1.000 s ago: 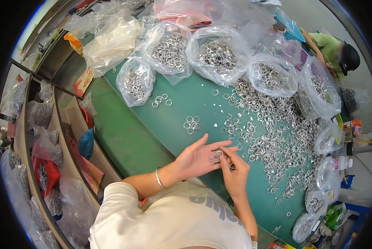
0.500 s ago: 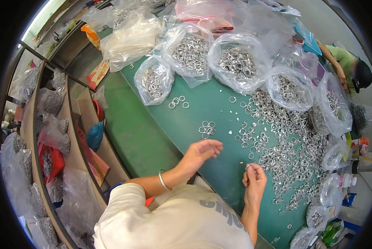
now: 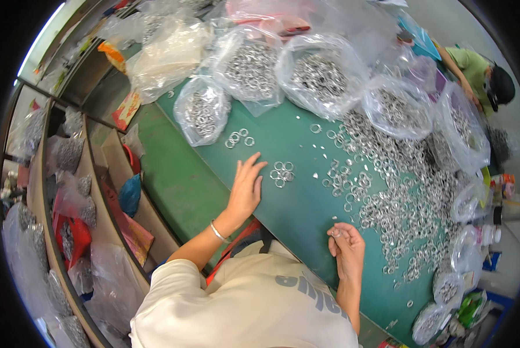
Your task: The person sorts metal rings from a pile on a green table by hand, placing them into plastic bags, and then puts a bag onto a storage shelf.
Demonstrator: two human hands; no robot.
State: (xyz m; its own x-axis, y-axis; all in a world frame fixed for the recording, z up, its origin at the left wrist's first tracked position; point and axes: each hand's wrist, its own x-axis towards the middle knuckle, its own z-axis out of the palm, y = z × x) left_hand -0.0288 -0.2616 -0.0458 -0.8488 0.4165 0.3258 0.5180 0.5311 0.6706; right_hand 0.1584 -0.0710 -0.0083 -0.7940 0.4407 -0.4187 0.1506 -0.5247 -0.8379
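My left hand [image 3: 246, 187] is open at the near edge of the green table, its fingers spread and nothing in them. Just to its right lies a small cluster of silver finger rings [image 3: 281, 174]; a second little group of rings [image 3: 239, 138] rests beyond the fingertips. My right hand [image 3: 348, 248] is closed in a pinch on a small silver ring [image 3: 336, 233], partly covered by the fingers. Right of that hand spreads a large loose heap of rings [image 3: 408, 203], with small white chips [image 3: 315, 175] scattered at its left side.
Open clear bags full of rings [image 3: 320, 78] line the table's far side, and more bags [image 3: 450, 288] stand along its right. Shelves [image 3: 91, 174] with bagged parts rise at the left. A person in a green top [image 3: 473, 66] is at the far right.
My left hand has moved left and away from me, its fingers spreading beside the small ring cluster. My right hand still pinches the ring. The whole view has shifted slightly.
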